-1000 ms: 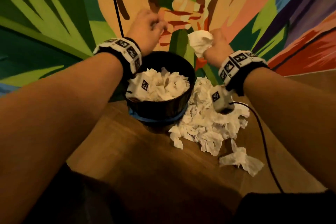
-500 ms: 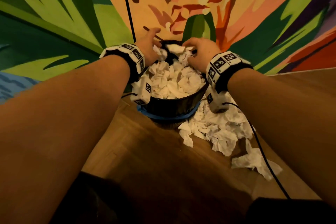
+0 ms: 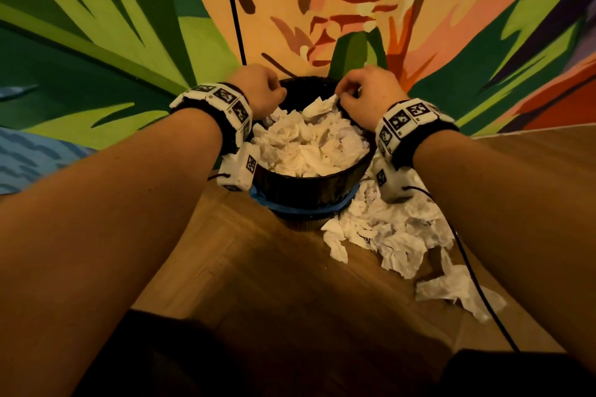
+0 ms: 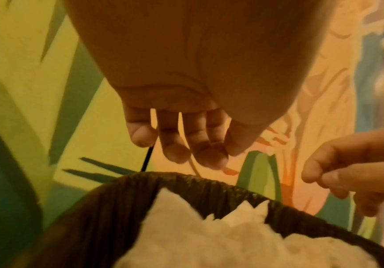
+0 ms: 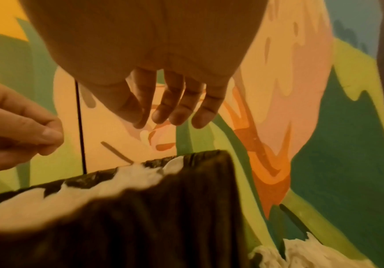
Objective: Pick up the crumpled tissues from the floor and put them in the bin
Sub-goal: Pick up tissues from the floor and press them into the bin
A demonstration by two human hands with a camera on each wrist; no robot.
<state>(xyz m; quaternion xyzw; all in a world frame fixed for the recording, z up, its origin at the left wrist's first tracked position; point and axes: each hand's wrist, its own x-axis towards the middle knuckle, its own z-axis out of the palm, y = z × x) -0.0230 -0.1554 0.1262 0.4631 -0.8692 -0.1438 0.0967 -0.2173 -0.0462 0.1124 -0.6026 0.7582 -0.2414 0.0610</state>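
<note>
Both our grips hang loose and empty over the bin (image 3: 309, 184): left hand (image 3: 258, 87), right hand (image 3: 371, 90). Crumpled tissues (image 3: 396, 235) lie heaped on the floor (image 3: 258, 267) beside it. They look feather-light and soft, so we'd pinch a bunch by its folds.

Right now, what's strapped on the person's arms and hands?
Bare forearms, no sleeves or gloves. Left wrist band and right wrist band: black cuffs carrying white blocks with black square markers. A white camera pod hangs under each; a thin black cable trails from the right one.
</note>
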